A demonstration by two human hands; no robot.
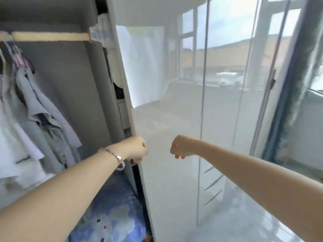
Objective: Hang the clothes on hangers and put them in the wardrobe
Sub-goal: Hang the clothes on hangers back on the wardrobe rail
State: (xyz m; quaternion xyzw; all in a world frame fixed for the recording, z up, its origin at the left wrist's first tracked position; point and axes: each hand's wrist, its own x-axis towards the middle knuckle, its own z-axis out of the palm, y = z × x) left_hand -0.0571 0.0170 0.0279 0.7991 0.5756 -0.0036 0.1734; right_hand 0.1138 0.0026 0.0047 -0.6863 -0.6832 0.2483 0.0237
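Note:
The wardrobe (70,75) stands open on the left, with a pale wooden rail (52,36) across its top. Several light garments (35,105) hang on hangers from the rail at the far left. A glossy white sliding door (166,110) fills the middle of the view. My left hand (136,149), with a silver bracelet on its wrist, is curled round the door's left edge at waist height. My right hand (181,146) is a loose fist against the door's face, a little to the right, with nothing visible in it.
Blue patterned bedding (108,215) lies in the bottom of the wardrobe under my left arm. A white cloth (101,28) is bunched at the rail's right end. The door's gloss mirrors windows and a room. A dark frame (288,102) stands at the right.

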